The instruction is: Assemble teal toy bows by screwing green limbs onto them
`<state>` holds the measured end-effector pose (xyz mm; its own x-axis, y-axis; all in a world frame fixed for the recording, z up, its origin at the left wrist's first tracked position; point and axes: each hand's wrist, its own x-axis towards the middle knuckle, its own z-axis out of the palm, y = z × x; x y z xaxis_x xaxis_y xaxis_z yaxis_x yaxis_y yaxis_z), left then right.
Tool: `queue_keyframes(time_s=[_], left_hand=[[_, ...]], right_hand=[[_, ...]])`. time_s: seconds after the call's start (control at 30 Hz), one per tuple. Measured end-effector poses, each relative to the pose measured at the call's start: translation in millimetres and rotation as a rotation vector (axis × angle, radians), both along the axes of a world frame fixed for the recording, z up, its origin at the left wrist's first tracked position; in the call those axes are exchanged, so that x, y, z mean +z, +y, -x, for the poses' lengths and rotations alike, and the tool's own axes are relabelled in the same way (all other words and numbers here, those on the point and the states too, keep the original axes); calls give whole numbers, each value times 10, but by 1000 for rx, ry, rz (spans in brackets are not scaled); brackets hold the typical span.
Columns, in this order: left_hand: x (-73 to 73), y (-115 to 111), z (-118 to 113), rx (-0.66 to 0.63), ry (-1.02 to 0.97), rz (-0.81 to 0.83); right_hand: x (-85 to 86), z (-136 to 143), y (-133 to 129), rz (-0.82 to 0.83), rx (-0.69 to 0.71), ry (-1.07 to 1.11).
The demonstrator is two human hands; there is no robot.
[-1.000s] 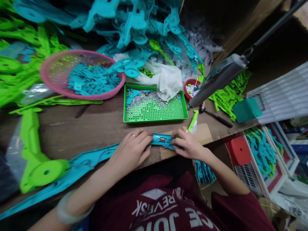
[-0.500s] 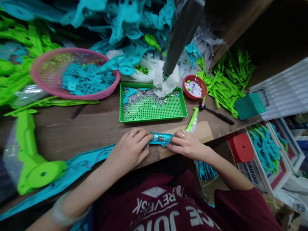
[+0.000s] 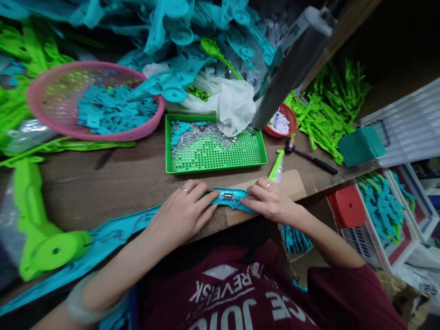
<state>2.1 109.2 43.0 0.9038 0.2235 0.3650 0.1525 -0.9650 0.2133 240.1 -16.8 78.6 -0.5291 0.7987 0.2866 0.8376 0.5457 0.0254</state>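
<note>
Grip: your left hand and right hand both close narrowly on the open blue shell. It lies at the bench edge, hollow side up, its middle bared between your fingers. Your right fingertips are bunched at the wiring end; whether they pinch a wire, cannot tell.

In the shell between the hands: a small metallic part and thin wires. Step in hand, as judged: seating or tucking the wiring by fingertip. The next move would call for a steady left hold while the right fingers work the wires below the rim, clear of the edges.

Under and beside your right hand: a cardboard piece. Just beyond it: a green part, partly in clear film.

Beyond the grip: the green tray with loose screw-like metal pieces, and the hanging driver, its tip over the tray's right end; neither is in your hands. Past your right hand: a hammer, and farther, a red basket.

Farther, beyond your left hand: a pink basket of flat blue pieces.
</note>
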Motion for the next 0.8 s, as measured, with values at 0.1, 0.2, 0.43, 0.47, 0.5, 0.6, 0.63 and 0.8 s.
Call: queue_keyframes(time_s=[0.1, 0.2, 0.43, 0.47, 0.5, 0.6, 0.63, 0.8], left_hand=[[-6, 21, -3, -11, 0, -21], [-6, 27, -16, -17, 25, -30], [5, 2, -46, 14, 85, -69], [6, 3, -49, 15, 94, -68], [8, 5, -53, 16, 104, -65], [14, 18, -67, 16, 119, -74], [15, 23, -73, 16, 120, -78], [30, 36, -100, 7, 107, -82]], right_hand=[[10, -21, -13, 19, 12, 1], [7, -10, -28, 61, 64, -62], [-57, 58, -25, 155, -32, -20], [-58, 64, -23, 176, -42, -35], [-55, 68, -22, 194, -46, -61], [-25, 66, -19, 222, -29, -133], [-10, 62, -18, 230, -15, -145], [71, 30, -17, 331, 10, -132]])
